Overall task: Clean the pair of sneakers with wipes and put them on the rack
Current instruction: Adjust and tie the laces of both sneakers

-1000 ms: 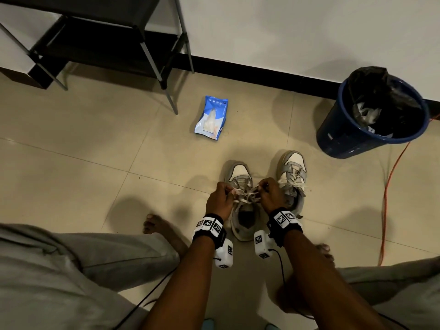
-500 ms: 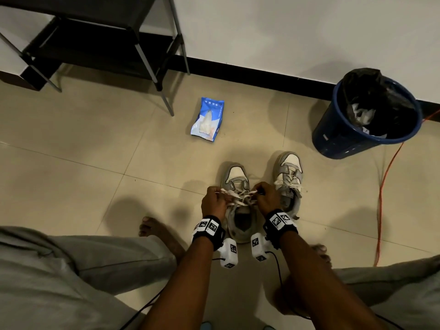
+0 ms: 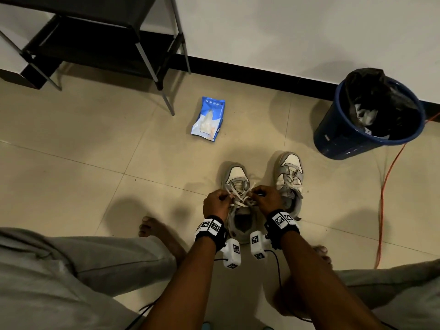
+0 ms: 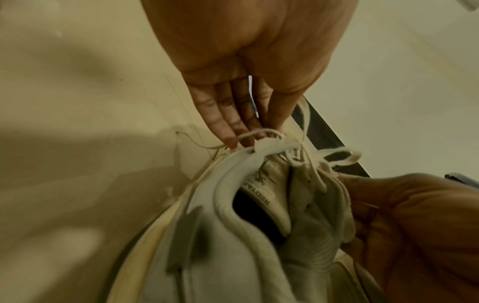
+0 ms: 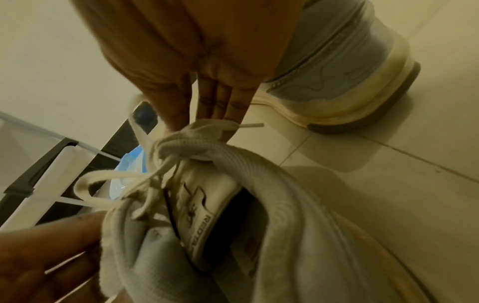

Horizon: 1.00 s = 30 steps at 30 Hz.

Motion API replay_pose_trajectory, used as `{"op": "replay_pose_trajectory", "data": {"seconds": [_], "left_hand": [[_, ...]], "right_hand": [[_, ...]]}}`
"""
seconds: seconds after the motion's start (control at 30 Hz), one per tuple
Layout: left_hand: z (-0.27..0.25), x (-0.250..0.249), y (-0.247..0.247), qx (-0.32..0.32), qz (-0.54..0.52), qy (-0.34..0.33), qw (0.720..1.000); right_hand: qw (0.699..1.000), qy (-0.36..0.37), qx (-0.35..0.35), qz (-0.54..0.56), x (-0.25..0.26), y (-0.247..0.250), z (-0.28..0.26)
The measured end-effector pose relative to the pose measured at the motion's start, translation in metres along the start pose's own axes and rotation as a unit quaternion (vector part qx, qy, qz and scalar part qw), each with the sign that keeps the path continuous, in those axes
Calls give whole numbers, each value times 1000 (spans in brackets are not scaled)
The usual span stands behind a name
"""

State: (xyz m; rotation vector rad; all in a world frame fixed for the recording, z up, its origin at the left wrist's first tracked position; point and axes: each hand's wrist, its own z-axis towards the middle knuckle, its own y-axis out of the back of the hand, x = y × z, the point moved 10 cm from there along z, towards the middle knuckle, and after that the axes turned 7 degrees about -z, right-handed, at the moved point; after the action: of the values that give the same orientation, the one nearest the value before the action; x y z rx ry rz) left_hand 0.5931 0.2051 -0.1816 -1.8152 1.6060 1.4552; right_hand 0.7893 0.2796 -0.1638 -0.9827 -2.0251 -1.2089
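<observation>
Two grey-and-white sneakers stand side by side on the tiled floor. My left hand [image 3: 223,198] and right hand [image 3: 256,195] both pinch the white laces [image 3: 241,198] over the tongue of the left sneaker [image 3: 235,177]. In the left wrist view my fingers [image 4: 228,121] hold a lace strand [image 4: 261,133] at the collar of this sneaker [image 4: 220,235]. The right wrist view has my fingers [image 5: 215,102] on the lace knot [image 5: 199,141]. The right sneaker [image 3: 289,177] stands untouched with its laces tied. The blue wipes pack [image 3: 209,119] lies beyond the shoes.
The black shoe rack [image 3: 95,39] stands at the far left by the wall. A blue bin [image 3: 345,139] with a black liner sits at the far right. An orange cable [image 3: 383,198] runs along the floor to the right. My bare feet and grey-trousered knees flank the shoes.
Both hands stay on the left sneaker's laces and have drawn slightly apart, pulling the strands out sideways. The sneakers have not moved.
</observation>
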Motion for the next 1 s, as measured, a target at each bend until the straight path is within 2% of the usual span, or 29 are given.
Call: {"op": "replay_pose_trajectory", "data": {"seconds": [0.07,0.17,0.33,0.5,0.57,0.63,0.7,0.8,0.9,1.0], "left_hand": [[3,5,2,-5,5,26,1000],[7,17,4,-16,-84,74,994],[13,36,0,-23,-153,123,980],[7,39,10,-51,-180,153,970],[8,35,8,-35,-169,130,976],[11,29,4,-4,-101,83,991],[6,19,5,13,-18,47,999],[-5,6,11,5,27,5,1000],[-12,-9,4,36,41,-47,997],[-16,-24,1,68,81,-91,990]], "right_hand": [[999,-11,-50,-15,-4,16,3],[995,-42,-92,-1,-13,30,4],[997,-69,-31,24,-25,21,15],[992,-98,-35,71,-35,16,9],[993,-84,-44,64,-29,18,6],[993,-78,-45,79,-25,20,2],[990,-102,-47,90,-28,23,0],[985,-134,-5,108,-34,12,-9],[992,-86,56,72,-25,-1,-13],[997,-36,64,17,-11,1,-16]]}}
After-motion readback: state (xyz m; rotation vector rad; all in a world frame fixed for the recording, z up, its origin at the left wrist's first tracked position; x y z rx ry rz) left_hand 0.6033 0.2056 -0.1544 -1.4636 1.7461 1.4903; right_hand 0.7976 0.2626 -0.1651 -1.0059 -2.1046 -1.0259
